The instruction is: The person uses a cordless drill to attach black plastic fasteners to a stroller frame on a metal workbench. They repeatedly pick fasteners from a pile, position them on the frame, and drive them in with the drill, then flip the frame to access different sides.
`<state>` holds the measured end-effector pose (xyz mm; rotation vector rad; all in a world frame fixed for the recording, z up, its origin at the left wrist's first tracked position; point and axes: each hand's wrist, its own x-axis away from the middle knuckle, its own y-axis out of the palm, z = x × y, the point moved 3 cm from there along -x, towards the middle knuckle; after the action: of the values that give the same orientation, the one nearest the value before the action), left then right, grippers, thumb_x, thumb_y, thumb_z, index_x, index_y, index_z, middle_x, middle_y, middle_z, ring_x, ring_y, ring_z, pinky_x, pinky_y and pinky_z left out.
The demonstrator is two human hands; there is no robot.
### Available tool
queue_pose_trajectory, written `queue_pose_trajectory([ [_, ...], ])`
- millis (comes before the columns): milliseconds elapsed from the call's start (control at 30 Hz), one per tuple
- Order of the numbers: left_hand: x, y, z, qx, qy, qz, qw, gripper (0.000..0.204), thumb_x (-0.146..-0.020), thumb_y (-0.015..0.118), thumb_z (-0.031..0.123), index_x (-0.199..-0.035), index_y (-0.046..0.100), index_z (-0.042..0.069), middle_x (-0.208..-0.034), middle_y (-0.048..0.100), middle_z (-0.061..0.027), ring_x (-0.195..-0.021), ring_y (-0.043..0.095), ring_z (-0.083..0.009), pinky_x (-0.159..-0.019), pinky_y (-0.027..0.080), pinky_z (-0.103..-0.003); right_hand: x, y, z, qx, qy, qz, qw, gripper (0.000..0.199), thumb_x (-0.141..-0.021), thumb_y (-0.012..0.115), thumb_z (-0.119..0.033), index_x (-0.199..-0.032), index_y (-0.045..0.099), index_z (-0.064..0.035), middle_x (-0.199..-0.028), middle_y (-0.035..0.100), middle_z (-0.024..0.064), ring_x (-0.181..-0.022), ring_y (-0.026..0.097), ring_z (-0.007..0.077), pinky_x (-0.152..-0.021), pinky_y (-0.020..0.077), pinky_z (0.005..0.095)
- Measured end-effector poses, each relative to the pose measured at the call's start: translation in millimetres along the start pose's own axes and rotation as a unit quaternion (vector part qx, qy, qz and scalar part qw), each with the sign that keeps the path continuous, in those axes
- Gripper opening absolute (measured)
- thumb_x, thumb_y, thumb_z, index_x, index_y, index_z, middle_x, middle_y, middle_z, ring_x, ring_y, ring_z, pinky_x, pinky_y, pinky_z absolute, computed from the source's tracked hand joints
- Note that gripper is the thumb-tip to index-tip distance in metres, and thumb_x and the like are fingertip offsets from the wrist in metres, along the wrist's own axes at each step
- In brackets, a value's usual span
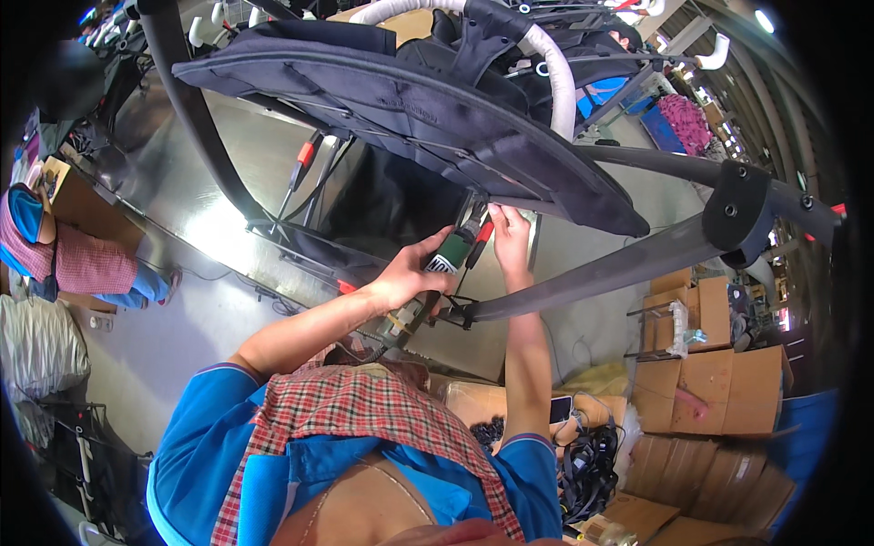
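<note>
A: What are the fingers of the left hand doing?

B: They are curled round the long green-and-black power drill, pressed to its casing from both sides. I'd say that full wrap is there to bear the weight and steady the nose.

A: And above the drill?

B: A wide black fabric panel with a thick curved rim. The drill's nose points up toward the panel's lower edge, which probably explains the tool's tilt. Whether the tip touches, I can't tell.

A: Along the drill's right flank?

B: A slim red-and-black piece, of a kind I can't make out.

A: Then the right hand?

B: Raised just right of the drill's nose, fingertips bunched close at the panel's edge. Whether they pinch it or only brace against it, I cannot tell. Being so near the nose likely lets them steady that spot.

A: Further right of the drill?

B: A thick dark-grey tube slants up and away to a black joint. Well apart from the drill, at far right, are brown cardboard boxes, presumably placed out of the arms' way.
</note>
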<state>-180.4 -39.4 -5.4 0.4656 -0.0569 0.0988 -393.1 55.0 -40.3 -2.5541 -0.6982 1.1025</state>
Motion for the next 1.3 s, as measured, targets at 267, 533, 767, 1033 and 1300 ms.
queue_pose_trajectory([
  [267,10,-5,3,-0.040,0.011,-0.033,0.999,0.089,-0.083,0.068,0.010,-0.153,0.014,0.009,-0.078,0.059,-0.0071,-0.056,0.058,-0.0141,-0.053,0.048,-0.028,12,-5,3,-0.009,0.058,-0.042,0.997,0.029,-0.096,0.058,-0.016,-0.121,0.057,-0.0002,-0.107,0.067,0.0148,-0.095,0.064,0.0251,-0.088,0.0470,0.0332],
  [533,157,-69,81,0.035,0.245,-0.148,0.958,0.079,-0.092,0.060,0.040,-0.151,0.018,0.008,-0.083,0.060,-0.0193,-0.053,0.059,-0.0173,-0.047,0.051,-0.028,54,23,-22,-0.271,0.296,-0.056,0.914,0.023,-0.086,0.065,-0.004,-0.101,0.049,0.0006,-0.068,0.056,0.0064,-0.048,0.056,0.0147,-0.042,0.0443,0.0286],
  [767,176,-162,130,-0.087,0.275,0.371,0.883,0.064,-0.096,0.054,0.042,-0.150,0.030,0.017,-0.080,0.059,-0.0124,-0.052,0.055,-0.0159,-0.047,0.046,-0.029,36,2,-5,-0.221,0.355,-0.082,0.905,0.032,-0.088,0.064,-0.014,-0.115,0.055,-0.0006,-0.076,0.058,0.0048,-0.059,0.058,0.0131,-0.049,0.0474,0.0283],
  [1033,25,-254,105,-0.347,-0.131,0.170,0.913,0.071,-0.088,0.054,0.065,-0.134,0.054,0.012,-0.074,0.053,-0.0008,-0.057,0.050,-0.0098,-0.048,0.043,-0.027,31,-13,-3,-0.338,0.421,-0.089,0.837,0.041,-0.098,0.054,-0.037,-0.121,0.052,-0.0025,-0.121,0.061,0.0155,-0.100,0.063,0.0272,-0.085,0.0544,0.0441],
  [1300,-4,-258,93,-0.304,-0.164,0.135,0.928,0.059,-0.087,0.055,0.064,-0.093,0.064,0.006,-0.058,0.042,0.0017,-0.042,0.041,-0.0103,-0.039,0.032,-0.026,21,-15,7,-0.272,0.488,-0.058,0.828,0.050,-0.091,0.066,-0.032,-0.122,0.052,0.0041,-0.111,0.065,0.0172,-0.092,0.067,0.0316,-0.081,0.0564,0.0435],
])
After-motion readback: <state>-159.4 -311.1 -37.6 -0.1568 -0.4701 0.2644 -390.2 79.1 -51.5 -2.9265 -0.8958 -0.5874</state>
